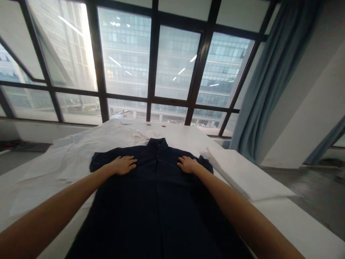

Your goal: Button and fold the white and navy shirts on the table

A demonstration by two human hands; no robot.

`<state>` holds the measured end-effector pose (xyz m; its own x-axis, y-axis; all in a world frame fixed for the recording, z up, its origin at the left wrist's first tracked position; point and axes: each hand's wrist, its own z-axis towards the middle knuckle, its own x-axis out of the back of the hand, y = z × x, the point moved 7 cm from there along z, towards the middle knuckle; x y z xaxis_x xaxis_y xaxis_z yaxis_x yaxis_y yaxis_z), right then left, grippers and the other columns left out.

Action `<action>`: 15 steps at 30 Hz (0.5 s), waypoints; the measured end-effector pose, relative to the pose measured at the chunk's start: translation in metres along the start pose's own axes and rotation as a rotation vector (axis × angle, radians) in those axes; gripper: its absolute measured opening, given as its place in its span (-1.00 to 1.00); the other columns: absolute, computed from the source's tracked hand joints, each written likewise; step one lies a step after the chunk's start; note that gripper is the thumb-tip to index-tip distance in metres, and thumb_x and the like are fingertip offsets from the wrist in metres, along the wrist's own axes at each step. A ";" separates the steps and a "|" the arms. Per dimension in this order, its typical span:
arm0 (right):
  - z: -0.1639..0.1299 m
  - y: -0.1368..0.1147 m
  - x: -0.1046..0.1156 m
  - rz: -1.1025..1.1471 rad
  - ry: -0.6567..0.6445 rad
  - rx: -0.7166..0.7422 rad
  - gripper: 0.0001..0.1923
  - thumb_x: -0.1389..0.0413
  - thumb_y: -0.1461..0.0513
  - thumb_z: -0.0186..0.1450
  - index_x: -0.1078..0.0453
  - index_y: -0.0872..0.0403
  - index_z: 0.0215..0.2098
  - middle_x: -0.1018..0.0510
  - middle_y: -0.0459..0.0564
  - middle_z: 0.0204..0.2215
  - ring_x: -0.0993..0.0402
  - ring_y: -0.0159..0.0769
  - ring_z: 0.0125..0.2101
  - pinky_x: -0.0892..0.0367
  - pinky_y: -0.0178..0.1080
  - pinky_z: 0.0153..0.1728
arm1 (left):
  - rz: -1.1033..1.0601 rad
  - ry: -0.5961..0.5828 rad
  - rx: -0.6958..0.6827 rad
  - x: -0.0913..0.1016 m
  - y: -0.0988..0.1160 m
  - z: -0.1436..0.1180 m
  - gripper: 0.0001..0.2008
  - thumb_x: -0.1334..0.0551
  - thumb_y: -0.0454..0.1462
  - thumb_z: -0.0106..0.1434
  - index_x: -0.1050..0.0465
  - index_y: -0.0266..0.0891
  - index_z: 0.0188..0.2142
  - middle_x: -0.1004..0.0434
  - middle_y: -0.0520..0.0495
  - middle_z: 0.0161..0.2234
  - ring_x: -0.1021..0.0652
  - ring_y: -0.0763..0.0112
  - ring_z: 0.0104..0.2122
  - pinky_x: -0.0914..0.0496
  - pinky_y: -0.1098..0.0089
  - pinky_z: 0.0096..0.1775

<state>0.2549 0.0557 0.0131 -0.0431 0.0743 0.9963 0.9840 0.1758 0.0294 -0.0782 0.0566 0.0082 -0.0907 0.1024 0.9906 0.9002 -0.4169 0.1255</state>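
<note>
A dark navy shirt [156, 201] lies flat and face up on a white table [302, 230], collar pointing away from me toward the window. My left hand [123, 164] rests palm down on the shirt's left shoulder area, fingers spread. On the opposite shoulder, my right hand [188, 164] lies flat in the same way. Neither hand grips the cloth.
White garments [81, 151] lie spread on the table to the left and behind the navy shirt. A stack of folded white cloth [242, 172] sits at the right. Large windows [151, 64] stand beyond the table, and a blue curtain [269, 82] hangs at the right.
</note>
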 end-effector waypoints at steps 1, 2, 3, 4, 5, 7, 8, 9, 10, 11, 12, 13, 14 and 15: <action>0.005 -0.002 0.004 -0.018 -0.008 0.007 -0.43 0.11 -0.01 0.37 -0.20 0.08 0.25 -0.23 0.25 0.23 -0.20 0.09 0.17 -0.16 0.16 0.08 | 0.009 0.024 0.000 0.007 0.004 0.005 -0.52 0.02 0.00 0.32 -0.41 -0.05 0.12 -0.27 -0.17 0.23 -0.29 0.02 0.20 -0.12 0.01 0.15; 0.012 -0.005 0.009 -0.022 -0.008 0.011 -0.44 0.04 0.01 0.34 -0.25 0.10 0.21 -0.28 0.26 0.19 -0.25 0.09 0.14 -0.19 0.12 0.06 | 0.021 0.064 0.005 0.015 0.008 0.013 -0.54 0.02 -0.02 0.32 -0.48 -0.09 0.04 -0.36 -0.19 0.17 -0.35 0.03 0.14 -0.18 0.06 0.11; 0.020 -0.007 0.014 -0.012 0.000 0.010 -0.46 -0.03 0.03 0.30 -0.30 0.11 0.17 -0.33 0.26 0.15 -0.30 0.07 0.10 -0.22 0.08 0.05 | 0.035 0.115 0.016 0.023 0.013 0.022 -0.55 0.02 -0.04 0.32 -0.52 -0.13 -0.03 -0.42 -0.21 0.11 -0.40 0.03 0.09 -0.23 0.09 0.07; 0.030 -0.009 0.019 0.007 0.010 0.006 -0.48 -0.09 0.06 0.26 -0.34 0.12 0.13 -0.37 0.26 0.12 -0.34 0.05 0.07 -0.25 0.03 0.03 | 0.043 0.170 0.034 0.030 0.017 0.032 -0.54 0.04 -0.06 0.32 -0.55 -0.18 -0.08 -0.46 -0.25 0.05 -0.43 0.03 0.05 -0.27 0.12 0.03; 0.042 -0.011 0.024 0.026 0.021 0.001 -0.50 -0.12 0.08 0.24 -0.37 0.12 0.09 -0.40 0.25 0.09 -0.37 0.03 0.05 -0.27 -0.02 0.00 | 0.037 0.218 0.062 0.036 0.021 0.043 -0.53 0.05 -0.06 0.33 -0.55 -0.23 -0.11 -0.49 -0.29 0.01 -0.46 0.02 0.01 -0.29 0.14 0.00; 0.068 -0.015 0.034 0.086 0.067 -0.025 -0.55 -0.09 0.06 0.26 -0.42 0.13 0.02 -0.46 0.24 0.03 -0.41 0.00 0.00 -0.30 -0.08 -0.04 | -0.035 0.288 0.144 0.045 0.024 0.069 -0.46 0.10 -0.03 0.34 -0.56 -0.31 -0.17 -0.53 -0.37 -0.08 -0.50 0.00 -0.05 -0.32 0.17 -0.05; 0.081 -0.016 0.039 0.139 0.105 -0.047 -0.56 -0.04 0.03 0.30 -0.43 0.14 -0.01 -0.49 0.24 0.00 -0.42 -0.02 -0.01 -0.31 -0.10 -0.06 | -0.098 0.311 0.191 0.047 0.024 0.083 -0.42 0.12 0.00 0.34 -0.56 -0.33 -0.20 -0.54 -0.39 -0.11 -0.52 -0.01 -0.07 -0.32 0.18 -0.07; 0.094 -0.017 0.044 0.210 0.152 -0.075 -0.53 0.04 -0.01 0.33 -0.44 0.16 -0.03 -0.50 0.25 -0.02 -0.43 -0.03 -0.01 -0.31 -0.11 -0.06 | -0.171 0.335 0.238 0.049 0.023 0.097 -0.38 0.14 0.04 0.34 -0.56 -0.34 -0.22 -0.56 -0.41 -0.14 -0.53 -0.02 -0.08 -0.33 0.19 -0.09; 0.107 -0.016 0.049 0.298 0.204 -0.109 -0.47 0.11 -0.05 0.36 -0.45 0.17 -0.05 -0.52 0.26 -0.04 -0.43 -0.03 -0.02 -0.30 -0.12 -0.06 | -0.245 0.361 0.283 0.050 0.020 0.111 -0.34 0.15 0.09 0.32 -0.56 -0.35 -0.21 -0.57 -0.42 -0.16 -0.53 -0.04 -0.09 -0.33 0.19 -0.10; 0.119 -0.015 0.052 0.392 0.252 -0.145 -0.41 0.16 -0.09 0.36 -0.45 0.19 -0.07 -0.53 0.27 -0.07 -0.44 -0.04 -0.03 -0.30 -0.12 -0.06 | -0.313 0.391 0.327 0.050 0.017 0.124 -0.30 0.15 0.13 0.30 -0.55 -0.37 -0.20 -0.57 -0.44 -0.17 -0.53 -0.06 -0.09 -0.33 0.18 -0.11; 0.130 -0.015 0.054 0.477 0.290 -0.178 -0.36 0.19 -0.13 0.36 -0.44 0.20 -0.06 -0.54 0.28 -0.08 -0.45 -0.04 -0.03 -0.30 -0.13 -0.06 | -0.370 0.416 0.369 0.049 0.013 0.137 -0.26 0.15 0.17 0.28 -0.54 -0.39 -0.17 -0.56 -0.47 -0.16 -0.53 -0.08 -0.08 -0.32 0.17 -0.11; 0.141 -0.015 0.055 0.539 0.317 -0.204 -0.33 0.18 -0.16 0.34 -0.42 0.21 -0.04 -0.53 0.29 -0.08 -0.45 -0.04 -0.03 -0.30 -0.14 -0.06 | -0.414 0.432 0.408 0.047 0.009 0.149 -0.22 0.14 0.21 0.25 -0.53 -0.41 -0.15 -0.55 -0.50 -0.15 -0.53 -0.11 -0.07 -0.32 0.16 -0.12; 0.151 -0.015 0.053 0.583 0.334 -0.227 -0.31 0.16 -0.17 0.32 -0.40 0.23 -0.01 -0.52 0.30 -0.06 -0.44 -0.04 -0.03 -0.30 -0.14 -0.06 | -0.443 0.438 0.436 0.045 0.005 0.161 -0.21 0.11 0.23 0.23 -0.53 -0.44 -0.15 -0.54 -0.54 -0.15 -0.52 -0.13 -0.07 -0.32 0.16 -0.12; 0.159 -0.016 0.051 0.612 0.344 -0.246 -0.30 0.12 -0.17 0.30 -0.37 0.24 0.03 -0.51 0.31 -0.04 -0.44 -0.03 -0.02 -0.31 -0.14 -0.06 | -0.463 0.434 0.428 0.042 0.003 0.172 -0.22 0.08 0.22 0.22 -0.53 -0.46 -0.16 -0.54 -0.56 -0.15 -0.52 -0.15 -0.06 -0.32 0.15 -0.12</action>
<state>0.2097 0.2130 0.0509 0.5421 -0.2304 0.8081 0.8266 -0.0264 -0.5621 -0.0058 0.2154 0.0411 -0.5787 -0.2192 0.7855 0.8079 -0.0224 0.5889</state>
